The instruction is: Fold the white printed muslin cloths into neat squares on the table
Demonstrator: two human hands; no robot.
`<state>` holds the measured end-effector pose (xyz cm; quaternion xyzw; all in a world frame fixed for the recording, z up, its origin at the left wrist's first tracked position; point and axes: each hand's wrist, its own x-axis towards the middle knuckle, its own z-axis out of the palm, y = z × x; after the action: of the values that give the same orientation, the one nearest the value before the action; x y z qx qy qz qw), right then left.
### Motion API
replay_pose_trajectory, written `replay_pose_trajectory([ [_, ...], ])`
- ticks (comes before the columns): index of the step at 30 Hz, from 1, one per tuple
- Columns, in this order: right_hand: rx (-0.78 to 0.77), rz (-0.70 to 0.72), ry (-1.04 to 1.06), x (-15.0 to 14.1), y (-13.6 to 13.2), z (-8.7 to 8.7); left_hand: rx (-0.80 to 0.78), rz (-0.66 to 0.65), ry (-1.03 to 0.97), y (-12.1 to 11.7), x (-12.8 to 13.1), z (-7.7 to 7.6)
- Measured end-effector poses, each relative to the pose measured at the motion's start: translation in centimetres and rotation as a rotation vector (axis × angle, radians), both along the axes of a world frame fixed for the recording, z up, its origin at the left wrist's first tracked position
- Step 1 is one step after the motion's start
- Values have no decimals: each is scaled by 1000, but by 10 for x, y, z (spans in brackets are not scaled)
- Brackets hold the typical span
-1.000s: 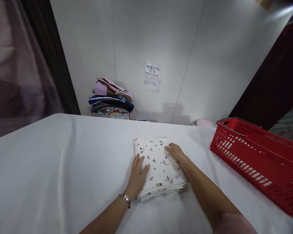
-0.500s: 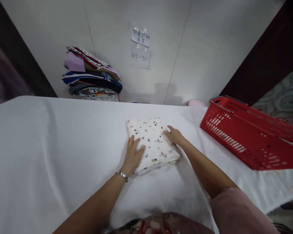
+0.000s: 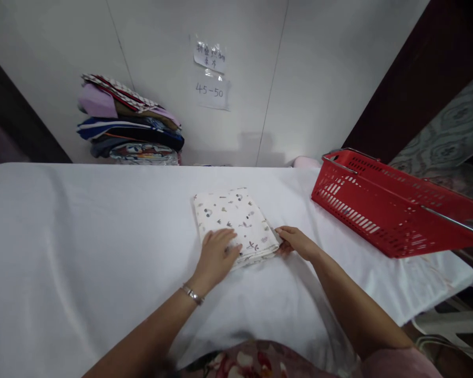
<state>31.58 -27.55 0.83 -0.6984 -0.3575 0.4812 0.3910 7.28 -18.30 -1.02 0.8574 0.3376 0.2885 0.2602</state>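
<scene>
A folded white cloth point(image 3: 232, 218) printed with small motifs lies on the white-covered table. My left hand point(image 3: 217, 257) rests on its near left part, fingers spread and pressing lightly on top. At the near right corner, my right hand point(image 3: 295, 242) has its thumb and forefinger closed on the cloth's edge. The other fingers of that hand curl below, partly hidden. The folded layers show along the side facing me.
A red plastic basket point(image 3: 378, 205) with metal handles stands on the table point(image 3: 114, 236) at the right. Beyond the far edge, a stack of folded clothes point(image 3: 134, 126) rises on the left. Paper signs point(image 3: 211, 94) hang on the wall, and a pink object point(image 3: 306, 161) shows behind the table.
My right hand has slid from the cloth's right side toward me to its near corner and pinched the edge. My left hand stays on top. The view has shifted slightly right.
</scene>
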Motion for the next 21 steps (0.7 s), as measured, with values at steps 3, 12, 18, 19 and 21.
replay_pose_trajectory([
  [3, 33, -18, 59, -1, -5, -6, 121, -201, 144, -22, 20, 16],
  [12, 233, -61, 171, -4, -15, -21, 222, -205, 282, -31, 76, 14],
  [18, 269, -78, 181, -6, -13, -17, 149, -93, 96, -27, 83, 34],
  [19, 279, -72, 186, -6, -13, -17, 181, -103, 88, -28, 85, 35],
  [21, 288, -69, 199, -6, -13, -17, 236, -159, 147, -32, 91, 31],
])
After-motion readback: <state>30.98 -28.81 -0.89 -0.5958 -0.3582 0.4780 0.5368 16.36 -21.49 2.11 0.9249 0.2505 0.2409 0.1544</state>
